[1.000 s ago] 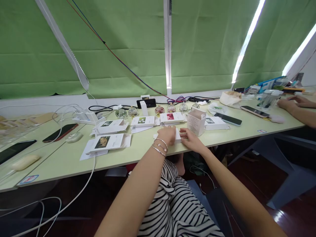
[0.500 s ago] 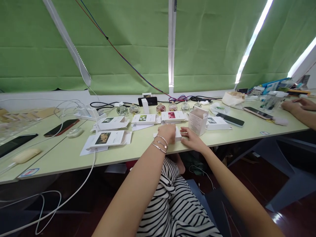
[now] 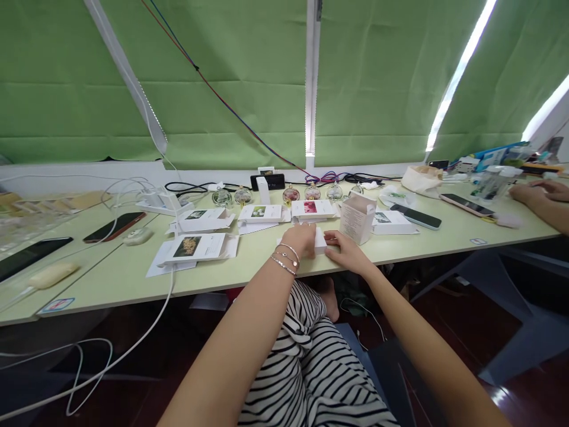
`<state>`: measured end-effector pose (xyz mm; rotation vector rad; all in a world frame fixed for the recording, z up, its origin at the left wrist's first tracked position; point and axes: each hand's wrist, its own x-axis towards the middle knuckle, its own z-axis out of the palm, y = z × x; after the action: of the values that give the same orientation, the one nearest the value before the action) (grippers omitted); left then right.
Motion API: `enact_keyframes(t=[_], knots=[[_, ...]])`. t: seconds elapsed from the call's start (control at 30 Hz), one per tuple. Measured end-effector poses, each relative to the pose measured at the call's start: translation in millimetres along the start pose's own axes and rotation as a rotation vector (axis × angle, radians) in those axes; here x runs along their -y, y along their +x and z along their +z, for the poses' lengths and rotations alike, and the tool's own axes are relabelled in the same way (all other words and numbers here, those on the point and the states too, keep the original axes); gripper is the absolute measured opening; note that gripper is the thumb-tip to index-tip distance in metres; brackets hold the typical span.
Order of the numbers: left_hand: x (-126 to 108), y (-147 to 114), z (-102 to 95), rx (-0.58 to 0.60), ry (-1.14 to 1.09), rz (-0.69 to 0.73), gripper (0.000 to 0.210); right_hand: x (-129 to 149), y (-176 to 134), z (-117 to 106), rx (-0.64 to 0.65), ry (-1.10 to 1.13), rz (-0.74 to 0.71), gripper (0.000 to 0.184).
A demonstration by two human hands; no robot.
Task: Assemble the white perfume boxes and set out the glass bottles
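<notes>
At the table's front edge lies a small white box, partly covered by my hands. My left hand, with bracelets on the wrist, has its fingers curled onto the box's left part; the fingertips are hidden. My right hand presses its fingers against the box's right end. Just behind my right hand stands an upright carton with its top flaps open. Flat white cartons with flower pictures lie around, among them one with a pink flower, one with a white flower and one with a yellowish picture.
Several round glass bottles stand in a row at the back, beside a propped phone and a slim white box. A dark phone lies right; cables and a power strip lie left. Another person's hands are far right.
The camera view has shifted slightly. Both hands stay at the small white box, with the left wrist turned a little; the other things on the table keep their places.
</notes>
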<state>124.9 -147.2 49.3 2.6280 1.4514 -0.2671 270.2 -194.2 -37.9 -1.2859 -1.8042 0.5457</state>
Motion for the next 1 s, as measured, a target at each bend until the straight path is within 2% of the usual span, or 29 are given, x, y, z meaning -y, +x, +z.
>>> enact_keyframes(t=[0.17, 0.3, 0.37, 0.57, 0.83, 1.0], knots=[[11.1, 7.3, -1.5, 0.009, 0.021, 0.059, 0.071, 3.6, 2.2, 7.1, -0.081, 0.012, -0.022, 0.032], [33.0, 8.9, 17.8, -0.16, -0.048, 0.207, 0.074, 4.0, 4.3, 11.6, -0.124, -0.006, -0.019, 0.03], [41.4, 6.1, 29.7, -0.248, -0.123, 0.229, 0.074, 4.3, 4.6, 11.5, -0.126, -0.012, -0.016, 0.03], [45.6, 0.3, 48.6, -0.334, -0.251, 0.206, 0.076, 6.4, 4.0, 6.3, -0.103, 0.004, 0.017, 0.031], [39.6, -4.6, 62.8, -0.552, -0.46, 0.071, 0.087, 2.6, 3.4, 6.8, -0.102, 0.038, 0.021, 0.029], [37.3, -9.4, 66.4, -0.566, -0.439, 0.081, 0.08, -1.5, 4.2, 6.3, -0.079, 0.028, 0.037, 0.028]])
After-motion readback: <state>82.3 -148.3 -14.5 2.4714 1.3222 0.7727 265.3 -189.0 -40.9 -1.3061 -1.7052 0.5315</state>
